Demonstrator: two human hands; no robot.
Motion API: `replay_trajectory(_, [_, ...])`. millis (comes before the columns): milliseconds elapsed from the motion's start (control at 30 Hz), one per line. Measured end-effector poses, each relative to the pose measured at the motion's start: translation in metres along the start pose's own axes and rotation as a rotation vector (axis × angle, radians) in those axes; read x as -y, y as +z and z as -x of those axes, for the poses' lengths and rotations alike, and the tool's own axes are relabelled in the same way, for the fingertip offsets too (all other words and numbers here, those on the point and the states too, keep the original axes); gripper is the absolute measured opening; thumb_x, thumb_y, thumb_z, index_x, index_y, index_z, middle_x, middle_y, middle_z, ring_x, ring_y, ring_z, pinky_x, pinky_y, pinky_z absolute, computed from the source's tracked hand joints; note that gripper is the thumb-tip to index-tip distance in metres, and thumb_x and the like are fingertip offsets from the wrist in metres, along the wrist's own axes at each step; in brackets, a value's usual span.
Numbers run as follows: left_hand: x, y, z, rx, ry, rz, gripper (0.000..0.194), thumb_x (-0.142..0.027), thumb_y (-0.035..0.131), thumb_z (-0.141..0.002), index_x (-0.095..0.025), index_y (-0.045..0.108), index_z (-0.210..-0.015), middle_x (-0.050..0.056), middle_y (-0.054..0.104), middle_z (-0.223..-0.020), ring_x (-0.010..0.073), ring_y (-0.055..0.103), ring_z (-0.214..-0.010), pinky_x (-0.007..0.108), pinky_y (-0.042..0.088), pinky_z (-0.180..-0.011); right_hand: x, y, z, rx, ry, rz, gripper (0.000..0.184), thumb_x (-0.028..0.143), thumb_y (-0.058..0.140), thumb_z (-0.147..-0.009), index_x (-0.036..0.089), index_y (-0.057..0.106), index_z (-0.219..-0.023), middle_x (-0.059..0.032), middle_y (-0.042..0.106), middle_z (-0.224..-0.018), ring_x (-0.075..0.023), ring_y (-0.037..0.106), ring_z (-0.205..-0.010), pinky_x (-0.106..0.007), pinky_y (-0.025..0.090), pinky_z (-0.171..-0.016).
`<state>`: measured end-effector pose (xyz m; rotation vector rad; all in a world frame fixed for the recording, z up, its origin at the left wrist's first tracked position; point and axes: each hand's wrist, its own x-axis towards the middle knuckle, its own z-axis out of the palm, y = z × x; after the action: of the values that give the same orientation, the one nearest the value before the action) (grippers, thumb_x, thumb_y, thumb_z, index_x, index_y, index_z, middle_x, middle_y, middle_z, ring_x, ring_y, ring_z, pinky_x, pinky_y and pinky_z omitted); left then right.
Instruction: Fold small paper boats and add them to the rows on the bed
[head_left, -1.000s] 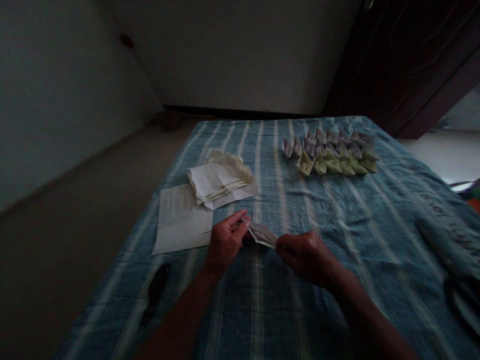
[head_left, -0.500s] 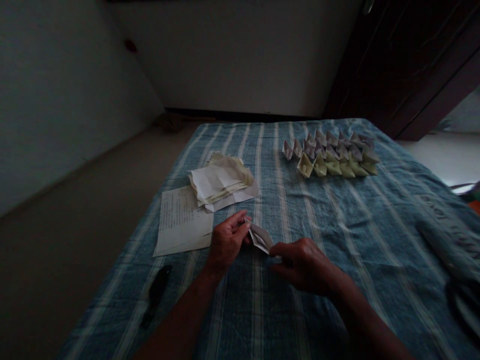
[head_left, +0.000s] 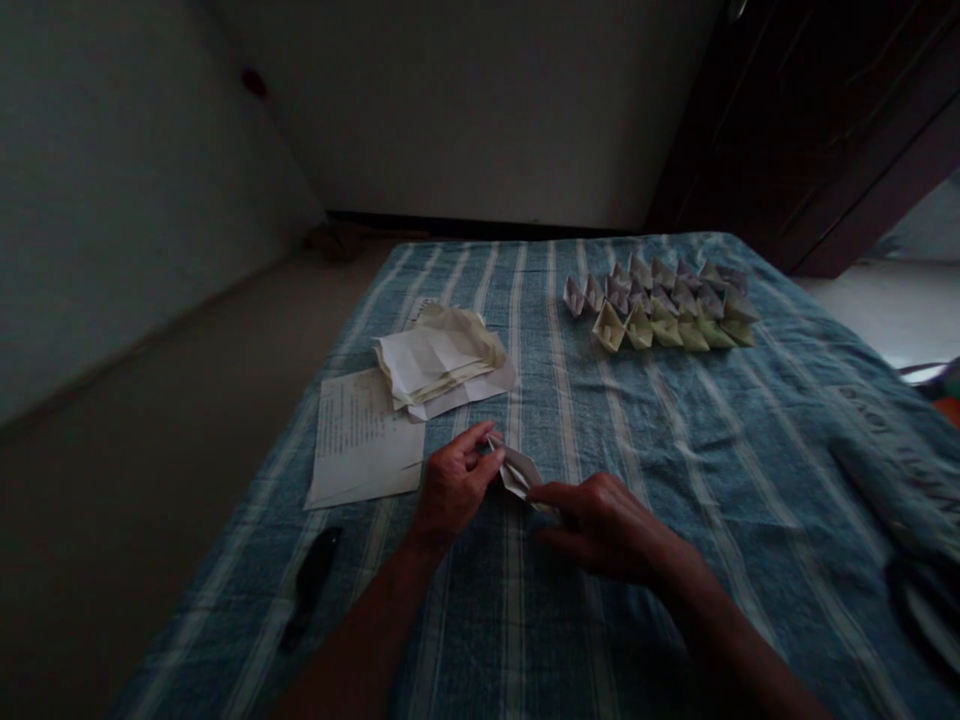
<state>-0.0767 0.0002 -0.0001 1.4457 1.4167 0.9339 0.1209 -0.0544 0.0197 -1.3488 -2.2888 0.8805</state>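
Note:
A white folded paper boat (head_left: pixel 520 468) is held low over the cloth between my two hands. My left hand (head_left: pixel 456 482) pinches its far left end between thumb and fingers. At the near right end is my right hand (head_left: pixel 600 525), its forefinger laid over the boat's opening and its other fingers curled under. The tip of that end shows just beneath the forefinger. Left of my left hand lies a printed sheet (head_left: pixel 360 455), and beyond it a stack of creased paper sheets (head_left: pixel 439 355).
Rows of finished paper boats (head_left: pixel 660 300), white and yellowish, stand at the back right of the striped blue tablecloth (head_left: pixel 675 440). A dark, slim object (head_left: pixel 313 585) lies at the front left. Black-handled scissors (head_left: pixel 919 580) lie at the right edge.
My right hand has shifted left and slightly down along the boat, its forefinger now over the opening. The boat has tilted down at its right end. My left hand keeps its pinch.

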Motion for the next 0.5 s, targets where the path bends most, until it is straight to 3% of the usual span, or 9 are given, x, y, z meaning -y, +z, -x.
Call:
replay_trajectory(133, [-0.0026,0.0007,0.0012,0.001,0.013,-0.023,0.05,-0.035,0.064,-0.075,-0.013,0.063,-0.12,0.007,0.075,-0.095,0.0174,0.07,-0.069,0.026,0.055,-0.066,-0.0006,0.0026,-0.0012,0.013,-0.011,0.045,0.04,0.023,0.059,-0.08,0.024,0.062,-0.12,0.0072,0.051,-0.051,-0.0078,0.041,-0.044,-0.022,0.025,-0.049])
replay_trajectory(333, [-0.0053,0.001,0.0024,0.006,0.021,-0.045,0.052,-0.035,0.064,-0.076,-0.011,0.062,-0.122,0.007,0.075,-0.095,0.0174,0.069,-0.07,0.026,0.054,-0.069,0.0016,0.0046,-0.0024,0.022,-0.012,0.098,0.038,0.025,0.056,-0.083,0.023,0.062,-0.121,0.0042,0.055,-0.054,-0.0097,0.046,-0.048,-0.023,0.027,-0.051])
replay_trajectory(500, [-0.0058,0.0007,0.0031,0.012,0.037,-0.072,0.055,-0.035,0.062,-0.077,-0.01,0.059,-0.126,0.005,0.074,-0.086,0.0143,0.064,-0.061,0.024,0.051,-0.06,0.0017,0.0032,-0.0016,0.023,0.002,0.097,0.036,0.024,0.056,-0.083,0.023,0.063,-0.119,0.0017,0.061,-0.06,-0.0119,0.054,-0.053,-0.023,0.031,-0.054])
